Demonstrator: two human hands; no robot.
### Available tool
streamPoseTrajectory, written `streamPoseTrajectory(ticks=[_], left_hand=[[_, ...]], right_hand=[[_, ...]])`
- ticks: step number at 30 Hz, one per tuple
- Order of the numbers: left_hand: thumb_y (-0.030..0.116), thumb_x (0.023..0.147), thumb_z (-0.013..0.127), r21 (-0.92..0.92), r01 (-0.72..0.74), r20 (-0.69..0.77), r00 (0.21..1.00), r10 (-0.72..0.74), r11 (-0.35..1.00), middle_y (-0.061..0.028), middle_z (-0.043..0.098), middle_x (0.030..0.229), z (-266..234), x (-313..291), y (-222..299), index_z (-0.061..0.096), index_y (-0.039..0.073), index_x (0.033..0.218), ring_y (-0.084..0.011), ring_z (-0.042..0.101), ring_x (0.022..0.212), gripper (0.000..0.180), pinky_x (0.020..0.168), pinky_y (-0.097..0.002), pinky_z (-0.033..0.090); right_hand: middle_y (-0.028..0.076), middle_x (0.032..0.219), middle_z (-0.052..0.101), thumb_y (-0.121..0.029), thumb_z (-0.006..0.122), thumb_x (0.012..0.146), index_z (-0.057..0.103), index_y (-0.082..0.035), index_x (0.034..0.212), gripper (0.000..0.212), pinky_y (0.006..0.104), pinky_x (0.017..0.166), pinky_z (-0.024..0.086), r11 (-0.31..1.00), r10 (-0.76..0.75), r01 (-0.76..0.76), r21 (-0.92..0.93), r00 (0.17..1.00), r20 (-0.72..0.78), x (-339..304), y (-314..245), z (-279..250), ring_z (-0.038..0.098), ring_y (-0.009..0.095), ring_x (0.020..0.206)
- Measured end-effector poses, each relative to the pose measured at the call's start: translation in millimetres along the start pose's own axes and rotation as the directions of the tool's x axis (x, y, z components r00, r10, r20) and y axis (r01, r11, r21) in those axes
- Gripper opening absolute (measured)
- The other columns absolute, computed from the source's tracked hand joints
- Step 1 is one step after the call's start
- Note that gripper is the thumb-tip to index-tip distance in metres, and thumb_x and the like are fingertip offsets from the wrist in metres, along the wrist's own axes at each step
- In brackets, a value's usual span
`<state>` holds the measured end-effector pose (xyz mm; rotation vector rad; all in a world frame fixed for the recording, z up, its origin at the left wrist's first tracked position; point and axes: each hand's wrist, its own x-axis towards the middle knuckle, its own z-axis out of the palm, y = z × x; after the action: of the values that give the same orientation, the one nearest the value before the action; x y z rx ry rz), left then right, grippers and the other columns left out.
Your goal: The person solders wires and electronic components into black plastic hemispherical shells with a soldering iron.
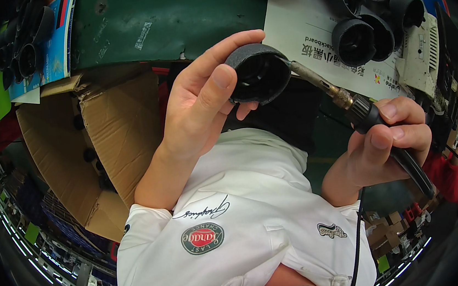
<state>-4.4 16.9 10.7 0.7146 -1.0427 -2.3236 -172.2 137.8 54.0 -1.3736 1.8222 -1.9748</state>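
My left hand [202, 93] is closed round a black cup-shaped plastic part [258, 74], its open side facing right and toward me. In my right hand [389, 141] is a soldering iron [362, 111] with a black handle and a metal barrel. The iron's tip meets the upper right rim of the cup-shaped part, or lies very close to it. Inside the part it is dark, and small ridges show faintly.
More black cup-shaped parts [354, 40] lie on a white printed sheet [306, 31] at the right of the green table [172, 16]. Others [29, 60] sit at the far left. An open cardboard box [117, 126] stands at left. A light-coloured vented unit [419, 61] is at right, and a cable [358, 241] hangs by my body.
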Motion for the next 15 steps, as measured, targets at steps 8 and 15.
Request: streamPoseTrajectory(ticks=[8, 15], left_hand=[[0.051, 0.087, 0.052, 0.006, 0.004, -0.002, 1.000, -0.004, 1.000, -0.0225, 0.059, 0.109, 1.2, 0.1, 0.6, 0.034, -0.008, 0.131, -0.0089, 0.055, 0.068, 0.076, 0.052, -0.0189, 0.041], [0.049, 0.089, 0.051, 0.027, -0.013, -0.015, 1.000, 0.013, 1.000, -0.0215, 0.060, 0.106, 2.2, 0.3, 1.0, 0.036, -0.008, 0.130, -0.0086, 0.055, 0.066, 0.072, 0.051, -0.0181, 0.040]], right_hand=[[0.011, 0.082, 0.059, -0.010, 0.082, 0.065, 0.052, -0.010, 0.079, 0.033, 0.0195, 0.054, 0.045, 0.998, -0.050, 0.052, -0.028, 0.998, 0.044, 2.7, 3.3, 1.4, 0.055, 0.012, 0.062], [0.011, 0.080, 0.059, -0.009, 0.082, 0.065, 0.052, -0.010, 0.078, 0.033, 0.0191, 0.053, 0.044, 0.997, -0.066, 0.067, -0.044, 0.998, 0.017, 3.4, 2.0, 5.1, 0.055, 0.012, 0.061]])
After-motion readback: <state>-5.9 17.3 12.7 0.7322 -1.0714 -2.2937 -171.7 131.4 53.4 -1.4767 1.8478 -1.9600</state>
